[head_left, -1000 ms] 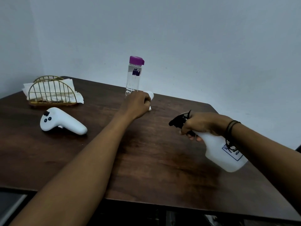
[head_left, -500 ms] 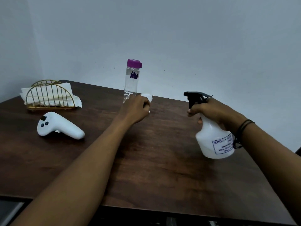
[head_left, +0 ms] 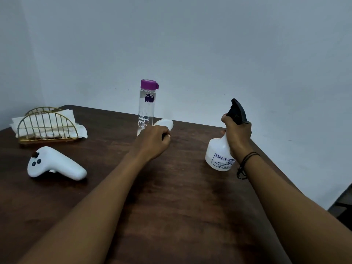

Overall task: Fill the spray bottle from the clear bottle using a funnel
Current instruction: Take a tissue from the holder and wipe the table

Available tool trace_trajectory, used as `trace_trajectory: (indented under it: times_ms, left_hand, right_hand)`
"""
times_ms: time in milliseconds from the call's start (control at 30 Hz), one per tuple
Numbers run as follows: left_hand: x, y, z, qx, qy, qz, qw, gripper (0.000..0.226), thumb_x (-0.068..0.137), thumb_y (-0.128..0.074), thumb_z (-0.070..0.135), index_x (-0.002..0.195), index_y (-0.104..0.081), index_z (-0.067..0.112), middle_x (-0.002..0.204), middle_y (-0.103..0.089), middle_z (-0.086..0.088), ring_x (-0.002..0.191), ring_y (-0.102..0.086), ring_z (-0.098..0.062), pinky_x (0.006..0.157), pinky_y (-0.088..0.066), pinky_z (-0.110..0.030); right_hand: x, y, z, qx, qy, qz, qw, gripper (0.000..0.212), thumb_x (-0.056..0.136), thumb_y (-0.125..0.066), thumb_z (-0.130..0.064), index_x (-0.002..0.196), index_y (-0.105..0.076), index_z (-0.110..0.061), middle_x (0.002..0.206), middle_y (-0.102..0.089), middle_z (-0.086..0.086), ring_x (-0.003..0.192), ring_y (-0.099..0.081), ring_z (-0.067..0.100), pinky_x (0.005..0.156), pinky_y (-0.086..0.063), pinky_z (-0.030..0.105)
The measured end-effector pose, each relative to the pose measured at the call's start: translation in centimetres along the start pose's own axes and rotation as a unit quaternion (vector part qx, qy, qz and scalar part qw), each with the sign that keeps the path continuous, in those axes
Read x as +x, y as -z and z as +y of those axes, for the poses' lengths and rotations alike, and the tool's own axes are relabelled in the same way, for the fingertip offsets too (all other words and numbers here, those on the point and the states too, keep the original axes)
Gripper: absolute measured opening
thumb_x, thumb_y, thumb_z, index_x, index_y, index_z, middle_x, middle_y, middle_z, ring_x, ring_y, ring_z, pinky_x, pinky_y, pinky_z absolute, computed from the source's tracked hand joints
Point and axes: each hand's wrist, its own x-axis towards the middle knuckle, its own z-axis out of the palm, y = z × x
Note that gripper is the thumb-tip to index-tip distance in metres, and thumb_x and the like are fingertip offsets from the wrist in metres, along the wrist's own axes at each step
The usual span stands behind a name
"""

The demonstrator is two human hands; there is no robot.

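Right hand: we saw the right hand (head_left: 237,133) right of centre in the frame, its fingers wrapped round the neck of the spray bottle (head_left: 220,155) just under the black trigger head (head_left: 237,111).
Spray bottle: it stood upright and white, label facing us; whether its base touched the table (head_left: 181,206) we could not tell.
Left hand: the left hand (head_left: 153,142) sat at mid-frame, fingers curled round a white funnel (head_left: 164,124) whose wide rim stuck out beyond the knuckles.
Clear bottle: we saw it upright just behind the left hand, its purple cap (head_left: 149,84) on.
Left of frame: a white controller (head_left: 55,164) lay on the table, a gold wire holder (head_left: 44,124) with napkins behind it.
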Motion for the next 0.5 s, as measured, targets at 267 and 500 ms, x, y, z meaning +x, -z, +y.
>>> trace_trajectory:
  times_ms: [267,500]
  left_hand:
    - [0.3,-0.6,-0.1,0.011,-0.001,-0.004,1.000,0.020,0.090,-0.057,0.023,0.089,-0.077,0.019,0.084,-0.075,-0.001,0.082,-0.065,-0.023,0.082,-0.051,-0.039]
    - [0.0,-0.4,0.4,0.022,0.002,-0.010,1.000,0.019,0.093,-0.059,0.022,0.095,-0.077,0.016,0.088,-0.075,-0.004,0.085,-0.065,-0.024,0.078,-0.052,-0.037]
  right_hand:
    - [3.5,-2.2,1.3,-0.032,0.004,0.020,0.999,0.025,0.075,-0.071,-0.040,0.070,-0.060,-0.019,0.060,-0.060,-0.003,0.039,-0.056,0.001,0.051,-0.044,0.022]
    - [4.9,-2.8,2.8,-0.089,0.045,-0.012,0.995,0.045,0.071,-0.072,-0.053,0.075,-0.061,-0.009,0.060,-0.060,0.000,0.057,-0.058,0.018,0.055,-0.045,0.027]
